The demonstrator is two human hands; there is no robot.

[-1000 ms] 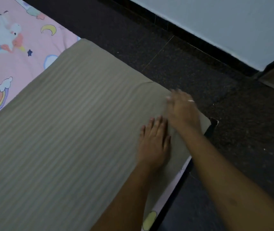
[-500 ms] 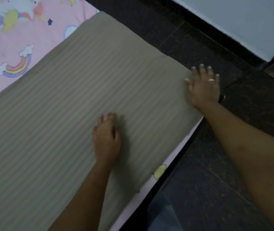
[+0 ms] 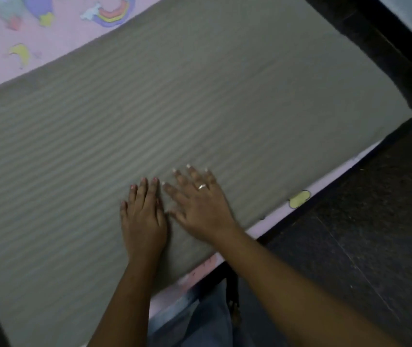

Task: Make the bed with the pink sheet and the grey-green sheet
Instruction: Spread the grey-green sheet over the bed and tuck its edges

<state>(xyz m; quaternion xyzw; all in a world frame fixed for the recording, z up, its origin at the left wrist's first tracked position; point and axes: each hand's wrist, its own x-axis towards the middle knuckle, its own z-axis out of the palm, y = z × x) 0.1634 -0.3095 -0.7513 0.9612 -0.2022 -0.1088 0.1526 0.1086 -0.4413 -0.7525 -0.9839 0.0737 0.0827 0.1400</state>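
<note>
I am smoothing the green sheet (image 3: 200, 108). My left hand (image 3: 143, 219) and right hand (image 3: 197, 204) lie flat on it, side by side. Next, I think, push outward.

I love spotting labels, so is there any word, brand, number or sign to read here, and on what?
None can be read.
pink sheet: only pictures, a rainbow, a moon and a yellow cloud; no words.
grey-green sheet: plain stripes, no label.
Small dark marks on the pink edge near the right hand: too blurred to read.
</note>
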